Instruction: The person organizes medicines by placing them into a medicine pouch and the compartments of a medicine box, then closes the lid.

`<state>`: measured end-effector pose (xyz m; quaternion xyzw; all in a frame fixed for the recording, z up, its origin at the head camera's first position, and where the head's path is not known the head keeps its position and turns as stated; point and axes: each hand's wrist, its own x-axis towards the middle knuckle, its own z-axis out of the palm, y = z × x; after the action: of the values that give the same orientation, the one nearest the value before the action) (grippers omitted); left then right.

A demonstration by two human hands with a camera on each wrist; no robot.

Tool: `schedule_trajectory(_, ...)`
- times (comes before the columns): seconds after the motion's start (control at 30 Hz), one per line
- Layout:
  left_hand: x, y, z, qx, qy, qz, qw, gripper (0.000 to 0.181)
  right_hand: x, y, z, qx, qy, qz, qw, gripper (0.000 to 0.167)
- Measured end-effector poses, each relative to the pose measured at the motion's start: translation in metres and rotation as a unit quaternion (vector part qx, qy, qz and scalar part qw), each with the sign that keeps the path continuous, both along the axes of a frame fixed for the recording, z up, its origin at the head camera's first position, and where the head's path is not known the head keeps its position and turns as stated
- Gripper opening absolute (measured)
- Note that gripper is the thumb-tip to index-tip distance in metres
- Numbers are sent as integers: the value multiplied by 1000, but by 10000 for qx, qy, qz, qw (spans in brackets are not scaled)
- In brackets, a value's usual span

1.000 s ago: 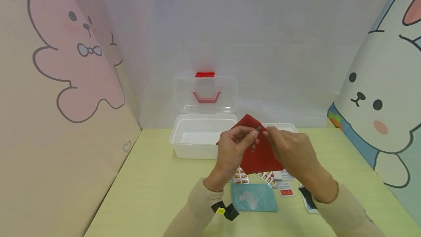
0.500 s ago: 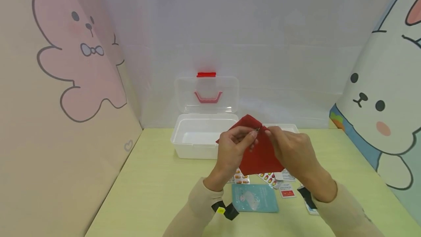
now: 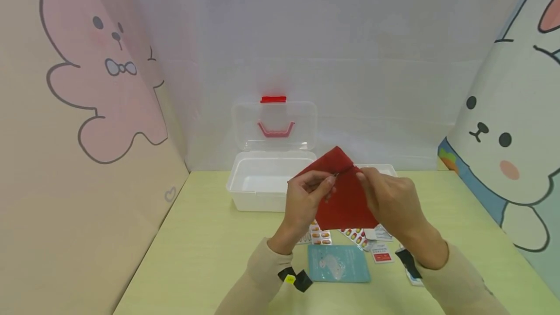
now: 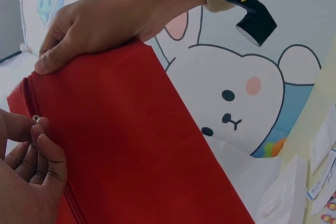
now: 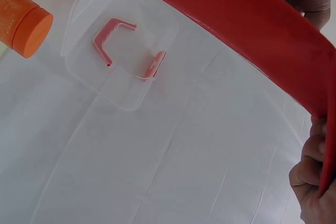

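Note:
A red zippered pouch (image 3: 347, 203) is held up over the table between both hands. My left hand (image 3: 306, 198) pinches the small metal zipper pull (image 4: 35, 117) between thumb and forefinger, a little way along the zipper from the pouch's end. My right hand (image 3: 391, 198) grips the pouch's edge at that end of the zipper, as the left wrist view also shows. In the right wrist view the red pouch (image 5: 252, 30) spans the upper right, with fingers curled on its edge. The pouch's inside is hidden.
Behind the hands stands an open clear box (image 3: 258, 201), its lid (image 3: 245, 125) raised. A white tray (image 3: 385, 169) is partly hidden behind the right hand. Below lie a teal packet (image 3: 339, 264), blister packs (image 3: 321, 235) and a small card (image 3: 382, 253). An orange bottle (image 5: 31, 30) shows in the right wrist view.
My left hand has drawn the zipper pull left, away from my right hand, so more of the zipper line shows between them. My right hand has barely moved.

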<state>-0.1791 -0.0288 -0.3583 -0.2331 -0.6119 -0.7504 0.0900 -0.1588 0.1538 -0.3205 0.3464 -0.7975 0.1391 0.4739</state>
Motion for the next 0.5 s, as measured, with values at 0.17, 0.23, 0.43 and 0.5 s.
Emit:
schedule_trajectory(0.17, -5, -2, -3, -3, -59, 69, 10000, 18, -2, 2, -1, -201, 7, 40, 9998, 40)
schedule_trajectory(0.23, -6, -4, -4, -18, -86, 96, 9999, 18, -3, 2, -2, -253, 24, 51, 9997, 41)
schedule_trajectory(0.43, -10, -8, -8, -125, -101, 258, 9995, 17, -7, 4, -2, -565, 88, 77, 9983, 45)
schedule_trajectory(0.5, -12, -10, -10, -155, -155, 333, 9992, 17, -7, 5, -2, -656, 61, 87, 9978, 45)
